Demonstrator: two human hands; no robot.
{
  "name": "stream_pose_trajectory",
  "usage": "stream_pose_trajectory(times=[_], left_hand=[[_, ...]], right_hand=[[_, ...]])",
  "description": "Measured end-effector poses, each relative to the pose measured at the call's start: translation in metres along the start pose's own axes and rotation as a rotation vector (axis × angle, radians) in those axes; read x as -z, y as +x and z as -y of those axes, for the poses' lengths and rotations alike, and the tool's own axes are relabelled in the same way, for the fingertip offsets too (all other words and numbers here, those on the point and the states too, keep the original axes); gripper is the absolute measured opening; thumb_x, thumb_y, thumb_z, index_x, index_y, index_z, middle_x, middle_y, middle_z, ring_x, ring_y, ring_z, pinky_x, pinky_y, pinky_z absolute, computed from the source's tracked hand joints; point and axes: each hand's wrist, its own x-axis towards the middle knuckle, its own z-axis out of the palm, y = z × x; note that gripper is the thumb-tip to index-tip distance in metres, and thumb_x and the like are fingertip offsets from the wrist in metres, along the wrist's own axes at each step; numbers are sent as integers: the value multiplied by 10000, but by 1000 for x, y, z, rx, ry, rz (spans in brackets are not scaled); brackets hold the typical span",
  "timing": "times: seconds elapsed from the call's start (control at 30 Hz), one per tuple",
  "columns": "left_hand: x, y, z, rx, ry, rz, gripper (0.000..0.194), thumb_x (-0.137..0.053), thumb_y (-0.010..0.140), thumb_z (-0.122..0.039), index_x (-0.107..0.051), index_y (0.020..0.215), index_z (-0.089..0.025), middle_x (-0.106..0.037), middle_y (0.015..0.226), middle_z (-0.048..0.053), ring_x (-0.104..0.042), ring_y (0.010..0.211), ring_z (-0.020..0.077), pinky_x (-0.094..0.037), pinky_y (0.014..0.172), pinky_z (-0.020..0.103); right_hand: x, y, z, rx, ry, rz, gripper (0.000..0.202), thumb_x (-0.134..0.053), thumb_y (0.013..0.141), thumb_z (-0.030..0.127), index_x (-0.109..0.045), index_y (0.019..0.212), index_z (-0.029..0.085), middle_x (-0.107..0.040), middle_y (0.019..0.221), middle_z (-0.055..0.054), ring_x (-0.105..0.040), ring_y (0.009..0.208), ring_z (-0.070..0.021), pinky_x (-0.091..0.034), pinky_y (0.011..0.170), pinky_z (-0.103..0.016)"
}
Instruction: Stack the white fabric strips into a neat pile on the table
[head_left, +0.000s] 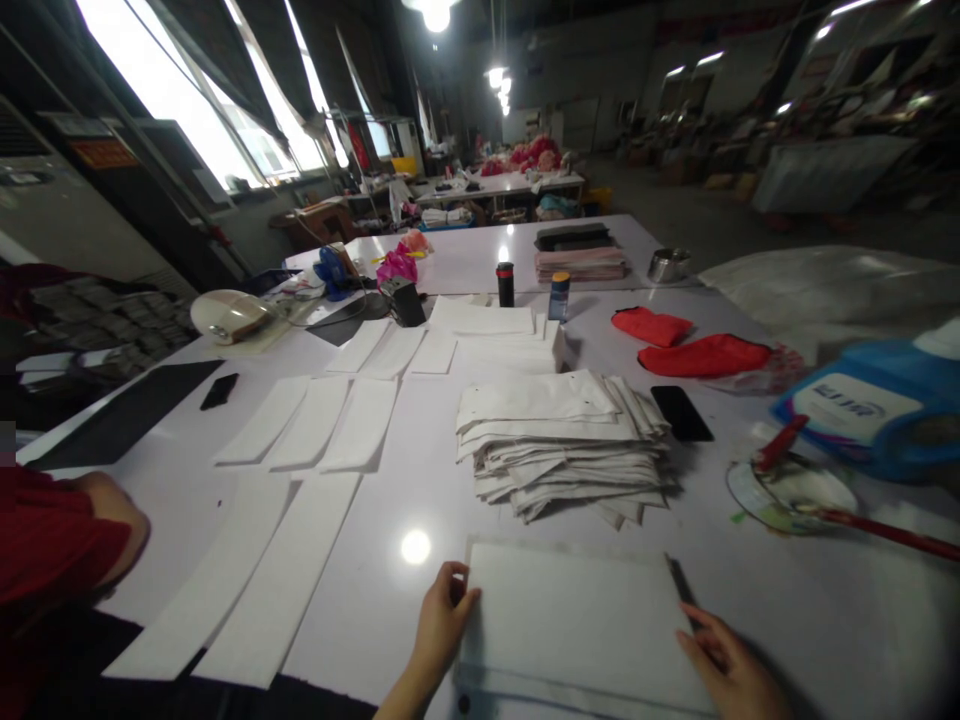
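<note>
A white rectangular panel (577,620) lies flat on the white table (420,470) right in front of me. My left hand (442,615) rests at its left edge, fingers curled onto the edge. My right hand (724,660) lies on the panel's right edge, next to a thin dark tool (681,580); whether it grips the tool I cannot tell. Just beyond the panel sits a stack of folded white fabric pieces (562,440).
White strips (315,425) lie in rows to the left. A black phone (681,412), red cloths (701,355), a glue dish with a red brush (791,485) and a blue bag (877,405) sit right. A person's red sleeve (52,545) rests at the left edge.
</note>
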Motion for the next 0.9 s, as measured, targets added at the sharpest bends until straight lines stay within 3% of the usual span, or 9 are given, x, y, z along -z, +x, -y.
stream_pose_trajectory(times=[0.6, 0.77, 0.83, 0.9], left_hand=[[-5, 3, 7, 41, -50, 15, 334, -620, 691, -460, -542, 907, -218, -624, 629, -31, -583, 598, 185, -417, 581, 281], [-9, 1, 13, -124, 176, -27, 322, -543, 791, -357, -533, 1068, -192, -623, 711, -4, -603, 636, 184, -474, 621, 298], [-10, 0, 13, -274, 361, -76, 395, -515, 816, -274, -526, 1200, -183, -647, 880, 59, -629, 768, 199, -509, 713, 328], [-11, -1, 11, -471, 606, -106, 496, -479, 816, -145, -508, 1301, -243, -622, 1108, 106, -610, 971, 228, -498, 857, 375]], right_hand=[[-11, -2, 1, 119, -11, -20, 506, -535, 765, 583, -653, 1055, 186, -621, 775, -29, -599, 726, -222, -495, 706, -324], [-14, 0, -1, 143, -52, 0, 478, -499, 799, 559, -635, 1068, 189, -620, 767, -26, -600, 714, -217, -493, 680, -321], [-15, -1, -1, 162, -82, 5, 472, -482, 811, 546, -624, 1070, 179, -607, 755, -28, -593, 711, -218, -487, 677, -326], [-15, -1, 0, 187, -121, 7, 465, -463, 825, 529, -612, 1074, 165, -586, 738, -28, -576, 685, -217, -476, 665, -336]])
